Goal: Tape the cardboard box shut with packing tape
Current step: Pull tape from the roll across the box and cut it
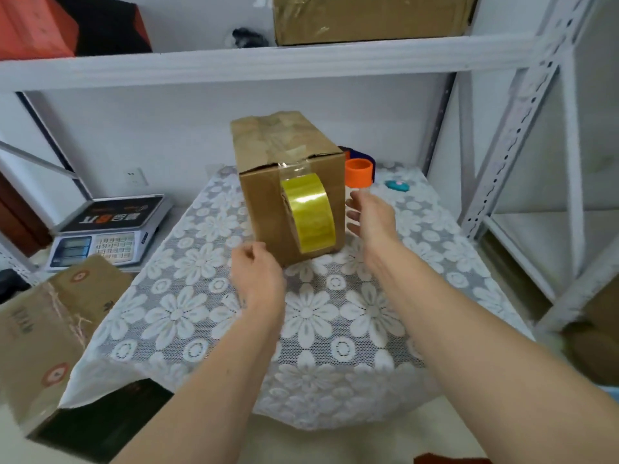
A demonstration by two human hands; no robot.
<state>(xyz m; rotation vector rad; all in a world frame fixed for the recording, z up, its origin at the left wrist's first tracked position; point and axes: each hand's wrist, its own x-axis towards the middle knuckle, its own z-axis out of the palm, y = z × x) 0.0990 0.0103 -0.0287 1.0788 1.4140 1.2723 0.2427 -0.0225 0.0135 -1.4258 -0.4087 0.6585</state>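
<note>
A brown cardboard box stands on the lace-covered table, its top flaps folded down. A strip of clear tape runs along the top seam and over the near edge. A yellow tape roll hangs from that strip against the box's near face, with no hand on it. My left hand hovers just below the box's near left corner, fingers loosely curled and holding nothing. My right hand is open beside the box's right side, fingers spread, close to the box but apart from it.
An orange tape roll and a small teal object lie behind the box at right. A weighing scale sits at left. Cardboard boxes stand at the near left. Grey shelf uprights flank the right side.
</note>
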